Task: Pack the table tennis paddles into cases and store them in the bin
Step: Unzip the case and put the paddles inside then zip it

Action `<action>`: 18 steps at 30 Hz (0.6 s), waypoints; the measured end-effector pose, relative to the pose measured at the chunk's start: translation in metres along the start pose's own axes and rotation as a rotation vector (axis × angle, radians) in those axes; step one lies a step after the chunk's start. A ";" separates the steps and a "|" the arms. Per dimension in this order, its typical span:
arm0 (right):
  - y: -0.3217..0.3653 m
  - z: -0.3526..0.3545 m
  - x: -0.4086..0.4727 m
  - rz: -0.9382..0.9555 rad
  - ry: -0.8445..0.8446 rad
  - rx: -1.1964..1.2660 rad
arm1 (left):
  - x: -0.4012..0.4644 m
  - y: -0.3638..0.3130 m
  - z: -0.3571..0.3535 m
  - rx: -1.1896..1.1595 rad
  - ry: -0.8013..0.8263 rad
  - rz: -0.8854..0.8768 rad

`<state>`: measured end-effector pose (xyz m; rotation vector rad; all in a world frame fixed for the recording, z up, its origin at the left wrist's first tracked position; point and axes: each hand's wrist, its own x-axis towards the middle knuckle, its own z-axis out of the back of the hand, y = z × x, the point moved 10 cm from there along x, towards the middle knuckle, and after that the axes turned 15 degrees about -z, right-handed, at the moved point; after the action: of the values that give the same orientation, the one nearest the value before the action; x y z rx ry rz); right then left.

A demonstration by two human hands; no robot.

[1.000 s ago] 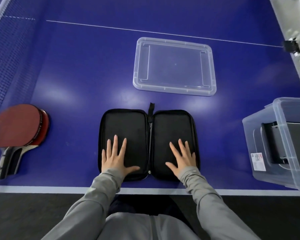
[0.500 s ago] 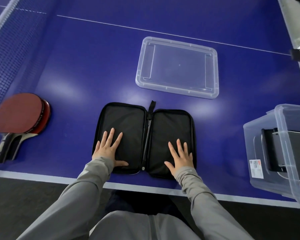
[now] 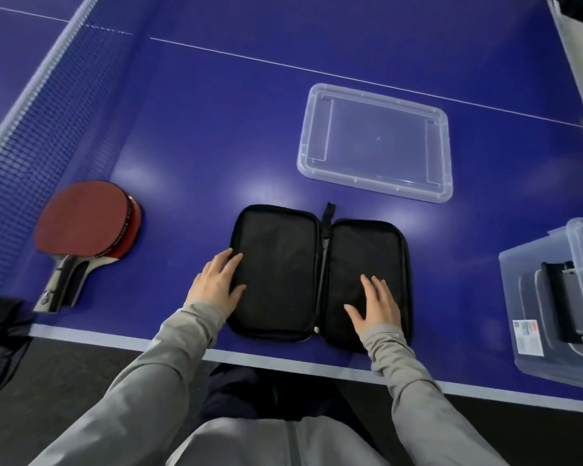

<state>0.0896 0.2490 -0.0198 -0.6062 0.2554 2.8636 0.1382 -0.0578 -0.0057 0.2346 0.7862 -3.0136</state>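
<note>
Desk (image 3: 216,105): blue playing surface, white centre line and white edge stripe. Soft light patches glare on it near the middle. Net (image 3: 31,136) with white top tape runs along the left. Dark floor (image 3: 64,371) below the near edge.

Sleeves: long light-grey fabric sleeves (image 3: 169,358), cuffs reaching both wrists.
Torso: matching light-grey top with a centre seam.
Legs: dark trousers (image 3: 236,391).
</note>
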 end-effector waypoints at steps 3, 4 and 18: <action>0.024 0.006 -0.008 -0.024 -0.049 0.160 | -0.022 0.043 0.052 -0.010 -0.196 0.025; 0.033 0.006 -0.010 -0.040 -0.060 0.201 | -0.031 0.058 0.070 0.020 -0.269 0.034; 0.070 -0.016 -0.034 -0.266 -0.076 0.285 | -0.114 0.276 0.098 -0.168 -0.061 0.828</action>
<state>0.1101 0.1728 -0.0111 -0.4375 0.5180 2.5260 0.2529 -0.3487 -0.0381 0.3531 0.6990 -2.1602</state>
